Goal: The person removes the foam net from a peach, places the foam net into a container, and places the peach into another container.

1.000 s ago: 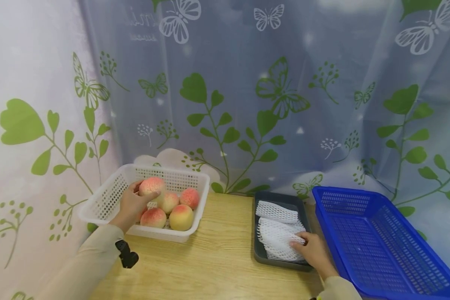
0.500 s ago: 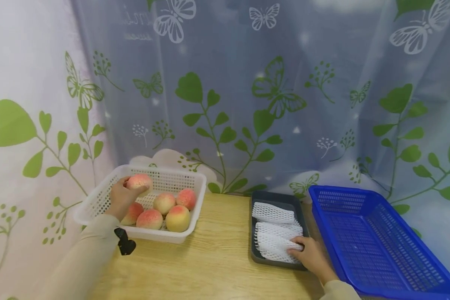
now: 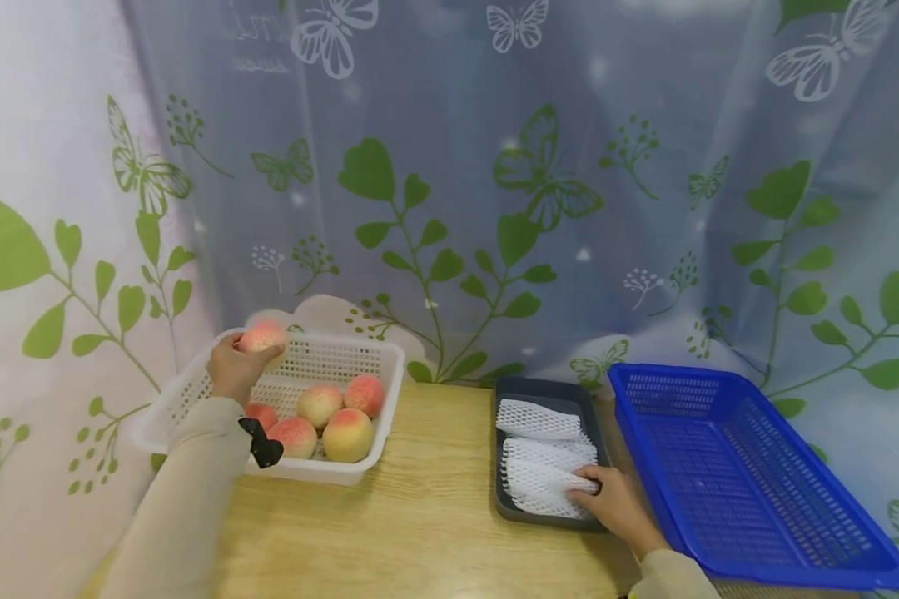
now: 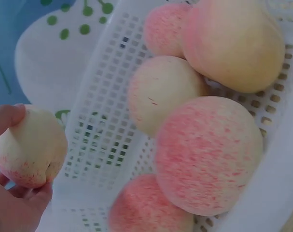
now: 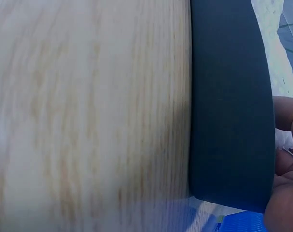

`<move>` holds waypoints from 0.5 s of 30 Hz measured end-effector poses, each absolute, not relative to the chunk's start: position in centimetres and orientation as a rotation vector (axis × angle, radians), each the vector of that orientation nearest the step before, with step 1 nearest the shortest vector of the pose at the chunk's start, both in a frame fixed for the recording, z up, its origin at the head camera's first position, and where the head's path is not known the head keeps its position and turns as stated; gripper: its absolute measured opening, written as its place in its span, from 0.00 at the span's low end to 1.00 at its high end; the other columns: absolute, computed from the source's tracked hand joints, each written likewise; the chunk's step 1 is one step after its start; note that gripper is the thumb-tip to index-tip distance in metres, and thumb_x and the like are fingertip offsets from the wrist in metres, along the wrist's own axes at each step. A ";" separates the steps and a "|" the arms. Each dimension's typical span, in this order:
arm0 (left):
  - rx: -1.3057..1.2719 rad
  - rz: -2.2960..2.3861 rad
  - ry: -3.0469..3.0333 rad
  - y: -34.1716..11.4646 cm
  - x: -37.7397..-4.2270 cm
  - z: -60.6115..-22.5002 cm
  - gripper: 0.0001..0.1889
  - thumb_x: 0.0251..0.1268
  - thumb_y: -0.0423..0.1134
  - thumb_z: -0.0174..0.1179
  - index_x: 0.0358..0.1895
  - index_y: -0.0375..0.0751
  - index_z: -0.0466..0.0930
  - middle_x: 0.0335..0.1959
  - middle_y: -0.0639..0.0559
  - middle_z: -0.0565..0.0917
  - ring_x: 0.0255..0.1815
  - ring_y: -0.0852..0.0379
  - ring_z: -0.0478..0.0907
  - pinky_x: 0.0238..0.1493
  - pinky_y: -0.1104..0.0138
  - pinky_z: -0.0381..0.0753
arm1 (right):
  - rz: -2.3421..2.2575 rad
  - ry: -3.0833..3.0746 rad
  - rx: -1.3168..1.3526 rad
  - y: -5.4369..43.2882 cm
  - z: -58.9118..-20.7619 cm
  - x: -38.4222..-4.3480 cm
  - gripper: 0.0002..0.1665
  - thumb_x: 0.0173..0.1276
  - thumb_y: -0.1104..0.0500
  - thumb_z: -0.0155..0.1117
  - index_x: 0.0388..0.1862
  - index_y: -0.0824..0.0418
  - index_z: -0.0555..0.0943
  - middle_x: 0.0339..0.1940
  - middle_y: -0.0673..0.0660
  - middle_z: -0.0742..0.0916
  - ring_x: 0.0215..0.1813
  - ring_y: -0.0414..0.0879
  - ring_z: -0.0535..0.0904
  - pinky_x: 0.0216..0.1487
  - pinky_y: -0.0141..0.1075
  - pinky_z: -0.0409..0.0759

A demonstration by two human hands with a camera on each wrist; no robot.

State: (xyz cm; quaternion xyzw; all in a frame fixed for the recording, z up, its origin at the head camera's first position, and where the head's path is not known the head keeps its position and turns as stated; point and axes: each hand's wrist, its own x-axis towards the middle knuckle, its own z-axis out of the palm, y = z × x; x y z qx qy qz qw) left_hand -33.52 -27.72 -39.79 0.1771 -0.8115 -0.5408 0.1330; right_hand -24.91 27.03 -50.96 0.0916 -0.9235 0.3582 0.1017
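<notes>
My left hand [image 3: 232, 370] holds a pink-and-cream peach [image 3: 264, 339] over the back left part of a white plastic basket [image 3: 391, 391]. In the left wrist view the fingers and thumb curl round that peach [image 4: 33, 145]. Several more peaches [image 3: 347, 435] lie together in the basket's front and right side. At a dark grey tray [image 3: 504, 507], my right hand [image 3: 614, 503] pinches the right end of a white foam net sleeve [image 3: 543, 487]. Another foam net sleeve [image 3: 538, 418] lies behind it. The tray's side wall [image 5: 230, 106] hides part of the fingers in the right wrist view.
A blue plastic basket [image 3: 742, 482] stands right of the tray, close to my right forearm. Bare wooden table [image 3: 427, 466] lies between the white basket and the tray. A patterned curtain [image 3: 434, 208] hangs behind everything.
My left hand has carried the peach left and back, away from the other peaches. My right hand stays at the foam net sleeve. The whole head view has shifted slightly.
</notes>
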 end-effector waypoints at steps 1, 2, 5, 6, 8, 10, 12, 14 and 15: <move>0.497 -1.546 -2.387 -27.7 -33.5 -40.2 0.43 0.59 0.47 0.66 0.73 0.32 0.54 0.70 0.32 0.62 0.68 0.35 0.60 0.65 0.47 0.66 | 1.080 -2.733 0.261 27.0 -51.0 -25.0 0.12 0.48 0.64 0.77 0.33 0.64 0.86 0.31 0.55 0.88 0.29 0.35 0.76 0.31 0.30 0.76; 0.478 -1.527 -2.415 -27.7 -33.4 -40.5 0.43 0.59 0.46 0.66 0.72 0.31 0.54 0.70 0.31 0.62 0.68 0.34 0.60 0.65 0.46 0.66 | 1.104 -2.738 0.250 27.0 -51.0 -25.0 0.12 0.48 0.65 0.77 0.34 0.64 0.86 0.31 0.55 0.88 0.30 0.35 0.76 0.31 0.30 0.76; 0.431 -1.465 -2.518 -27.6 -33.3 -41.5 0.43 0.59 0.43 0.65 0.72 0.26 0.53 0.68 0.26 0.61 0.67 0.30 0.59 0.64 0.43 0.66 | 1.155 -2.742 0.229 26.8 -50.9 -25.0 0.13 0.49 0.66 0.76 0.35 0.66 0.85 0.32 0.56 0.88 0.30 0.35 0.75 0.31 0.29 0.76; 0.419 -1.455 -2.542 -27.6 -33.3 -41.7 0.43 0.59 0.43 0.65 0.71 0.25 0.53 0.68 0.25 0.61 0.66 0.29 0.60 0.63 0.42 0.66 | 1.170 -2.742 0.221 26.7 -50.9 -25.1 0.13 0.49 0.66 0.76 0.35 0.66 0.85 0.32 0.57 0.88 0.29 0.35 0.75 0.31 0.29 0.76; 0.391 -1.416 -2.594 -27.7 -33.5 -42.1 0.42 0.59 0.43 0.65 0.70 0.24 0.54 0.67 0.24 0.62 0.65 0.29 0.61 0.62 0.42 0.67 | 1.192 -2.732 0.217 26.6 -50.9 -25.1 0.13 0.49 0.67 0.76 0.35 0.67 0.85 0.32 0.57 0.88 0.29 0.34 0.75 0.30 0.29 0.76; 0.369 -1.375 -2.633 -27.8 -33.8 -42.6 0.42 0.58 0.44 0.65 0.70 0.24 0.56 0.66 0.24 0.63 0.64 0.28 0.62 0.62 0.42 0.67 | 1.203 -2.715 0.213 26.6 -51.0 -25.0 0.13 0.49 0.67 0.76 0.35 0.68 0.85 0.32 0.57 0.87 0.28 0.34 0.74 0.29 0.28 0.75; 0.344 -1.340 -2.658 -27.9 -34.1 -43.1 0.42 0.58 0.44 0.65 0.69 0.24 0.57 0.65 0.24 0.64 0.63 0.28 0.63 0.61 0.42 0.68 | 1.204 -2.703 0.213 26.7 -51.0 -24.9 0.13 0.49 0.68 0.75 0.35 0.69 0.85 0.31 0.57 0.87 0.27 0.33 0.73 0.28 0.28 0.75; 0.332 -1.313 -2.683 -28.0 -34.3 -43.6 0.41 0.57 0.45 0.66 0.68 0.24 0.59 0.64 0.24 0.65 0.62 0.28 0.64 0.60 0.42 0.69 | 1.202 -2.698 0.214 26.7 -51.0 -24.9 0.13 0.49 0.68 0.75 0.36 0.70 0.85 0.30 0.57 0.87 0.27 0.33 0.72 0.27 0.28 0.74; 0.327 -1.300 -2.696 -28.1 -34.4 -43.8 0.41 0.57 0.44 0.66 0.68 0.24 0.59 0.64 0.24 0.65 0.62 0.28 0.64 0.60 0.42 0.69 | 1.198 -2.702 0.213 26.8 -51.0 -24.9 0.13 0.49 0.68 0.75 0.36 0.69 0.85 0.31 0.57 0.87 0.27 0.33 0.72 0.27 0.28 0.74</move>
